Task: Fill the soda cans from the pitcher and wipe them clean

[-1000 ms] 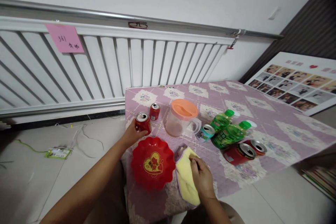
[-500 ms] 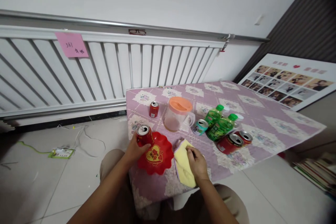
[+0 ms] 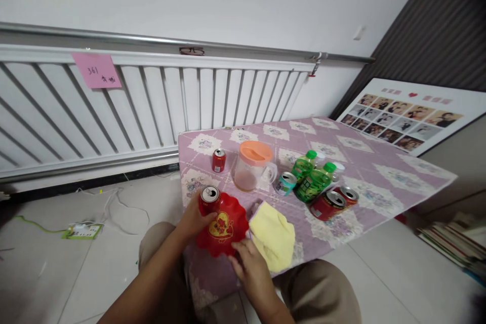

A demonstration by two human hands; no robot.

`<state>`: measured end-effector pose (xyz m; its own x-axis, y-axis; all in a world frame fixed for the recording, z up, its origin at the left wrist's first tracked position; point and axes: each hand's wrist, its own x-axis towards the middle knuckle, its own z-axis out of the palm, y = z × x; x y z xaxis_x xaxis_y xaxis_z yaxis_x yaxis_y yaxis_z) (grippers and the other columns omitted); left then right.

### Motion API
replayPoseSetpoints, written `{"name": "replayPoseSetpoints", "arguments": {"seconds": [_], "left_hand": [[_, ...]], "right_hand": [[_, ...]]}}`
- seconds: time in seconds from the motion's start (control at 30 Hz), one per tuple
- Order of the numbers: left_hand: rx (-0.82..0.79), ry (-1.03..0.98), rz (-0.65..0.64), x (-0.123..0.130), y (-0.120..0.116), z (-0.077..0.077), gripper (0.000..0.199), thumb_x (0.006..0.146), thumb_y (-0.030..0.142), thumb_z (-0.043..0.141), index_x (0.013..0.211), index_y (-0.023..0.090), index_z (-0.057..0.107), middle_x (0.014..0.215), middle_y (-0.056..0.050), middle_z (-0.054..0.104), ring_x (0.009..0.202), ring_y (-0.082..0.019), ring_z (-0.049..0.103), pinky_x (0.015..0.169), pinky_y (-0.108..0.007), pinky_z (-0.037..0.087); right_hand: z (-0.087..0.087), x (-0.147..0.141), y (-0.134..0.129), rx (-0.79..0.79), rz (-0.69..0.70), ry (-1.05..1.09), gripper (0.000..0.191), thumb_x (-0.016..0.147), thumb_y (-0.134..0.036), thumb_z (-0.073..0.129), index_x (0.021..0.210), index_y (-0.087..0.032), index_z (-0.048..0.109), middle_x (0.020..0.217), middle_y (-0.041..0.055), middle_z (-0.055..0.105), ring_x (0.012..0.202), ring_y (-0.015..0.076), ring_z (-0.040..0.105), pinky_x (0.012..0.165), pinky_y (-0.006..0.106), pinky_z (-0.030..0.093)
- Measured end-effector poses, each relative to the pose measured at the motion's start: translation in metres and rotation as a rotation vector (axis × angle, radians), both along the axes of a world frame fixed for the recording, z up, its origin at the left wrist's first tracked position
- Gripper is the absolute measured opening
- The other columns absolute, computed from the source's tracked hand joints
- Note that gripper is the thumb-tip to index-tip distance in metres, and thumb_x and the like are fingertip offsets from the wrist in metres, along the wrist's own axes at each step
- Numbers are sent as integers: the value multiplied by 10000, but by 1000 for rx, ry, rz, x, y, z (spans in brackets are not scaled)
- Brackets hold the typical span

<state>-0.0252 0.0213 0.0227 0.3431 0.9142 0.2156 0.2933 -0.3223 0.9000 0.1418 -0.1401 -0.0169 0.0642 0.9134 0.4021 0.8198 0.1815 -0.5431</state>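
My left hand (image 3: 194,218) is wrapped round an opened red drink can (image 3: 210,201), upright at the left edge of a red scalloped plate (image 3: 236,228) with a gold heart design. At the plate's near right rim, my right hand (image 3: 252,263) grips the edge between thumb and fingers. Just right of the plate lies a crumpled yellow cloth (image 3: 273,235). Behind them stands a clear plastic pitcher (image 3: 248,174) with an orange lid. A second, smaller-looking red can (image 3: 218,161) is to the pitcher's left.
Right of the pitcher are a teal can (image 3: 285,184), green-capped bottles (image 3: 313,185) and more red cans (image 3: 327,206). A patterned cloth covers the table (image 3: 379,162). The white radiator (image 3: 212,96) runs behind it. A power strip (image 3: 82,231) lies on the floor at left.
My right hand has let go of the yellow cloth and moved left to the plate's rim. My left hand stays on the red can. The camera view has shifted slightly.
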Motion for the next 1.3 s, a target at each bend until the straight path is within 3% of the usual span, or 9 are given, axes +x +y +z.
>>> {"name": "replayPoseSetpoints", "arguments": {"seconds": [0.27, 0.47, 0.7, 0.83, 0.93, 1.07, 1.3], "left_hand": [[28, 4, -98, 9, 32, -6, 701, 591, 218, 807, 1246, 195, 559, 1215, -102, 651, 1183, -323, 583, 1078, -538, 396], [122, 231, -90, 17, 49, -12, 741, 604, 240, 806, 1291, 201, 530, 1289, -140, 621, 1240, -362, 542, 1127, -573, 294], [200, 438, -175, 20, 57, -20, 682, 662, 341, 790, 1273, 198, 523, 1289, -162, 619, 1282, -368, 510, 1174, -578, 154], [202, 484, -192, 20, 57, -22, 692, 656, 382, 801, 1258, 184, 521, 1290, -176, 616, 1273, -379, 519, 1169, -572, 158], [195, 496, -194, 20, 57, -22, 758, 637, 380, 822, 1292, 185, 493, 1312, -182, 603, 1283, -389, 510, 1163, -577, 166], [207, 432, -194, 18, 57, -24, 848, 628, 365, 830, 1367, 221, 439, 1364, -169, 574, 1310, -391, 482, 1162, -584, 171], [172, 280, -242, 13, 61, -31, 881, 623, 335, 828, 1405, 252, 431, 1416, -145, 538, 1330, -395, 456, 1159, -598, 195]], "right_hand": [[-9, -7, 30, -83, 12, -152, 105, 834, -124, 637, 788, -214, 668, 801, 45, 627, 754, 192, 623, 660, 287, 522], [-5, -12, 50, -74, 8, -120, 116, 838, -125, 610, 779, -216, 648, 791, 41, 620, 738, 197, 626, 648, 305, 530], [13, -2, 37, 6, 5, 19, 156, 894, -173, 534, 934, -244, 666, 908, 66, 668, 824, 194, 658, 715, 313, 572], [27, 27, 30, 64, -112, 80, 142, 906, -245, 532, 925, -249, 672, 936, 80, 675, 876, 202, 665, 761, 327, 575], [41, 58, 35, 49, -322, 149, 172, 886, -364, 556, 943, -249, 669, 939, 83, 679, 837, 212, 655, 722, 346, 569], [61, 95, 59, 64, -591, 379, 386, 827, -495, 585, 1101, -227, 623, 1054, 96, 680, 886, 221, 651, 720, 351, 558], [78, 128, 115, 73, -676, 684, 551, 793, -611, 607, 1201, -241, 577, 1189, 81, 672, 1013, 233, 647, 687, 303, 522]]}}
